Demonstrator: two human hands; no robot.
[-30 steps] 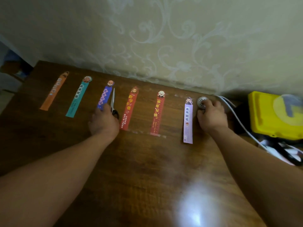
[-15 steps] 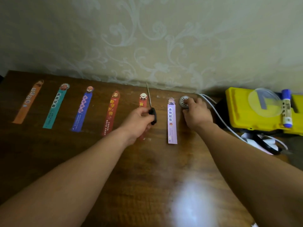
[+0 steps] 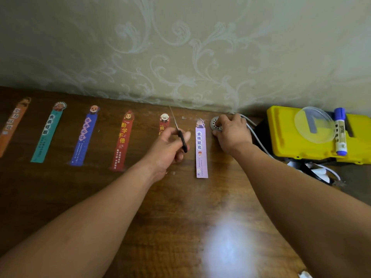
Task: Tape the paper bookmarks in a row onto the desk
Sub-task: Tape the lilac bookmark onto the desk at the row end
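Head view: your left hand (image 3: 166,150) fingers curled round scissors (image 3: 183,143), blade toward wall; your right hand (image 3: 232,135) fingers pinch tape roll (image 3: 215,123), just beside lilac bookmark (image 3: 201,155), rightmost of six lying in row on desk (image 3: 180,207).

You face a wall papered in pale olive-beige with lighter curling scrollwork (image 3: 200,47), shaded toward the upper left. It meets the far edge of the dark brown wooden desk (image 3: 172,213) before you, and in this view the join slopes gently down to your right. The desk's top shows a streaky grain, darker on your left and warmer brown toward the middle. Near you, right of centre, a soft white patch of reflected light (image 3: 226,243) washes out the wood. At your far right a bright yellow plastic case (image 3: 285,137) stands against the wall.
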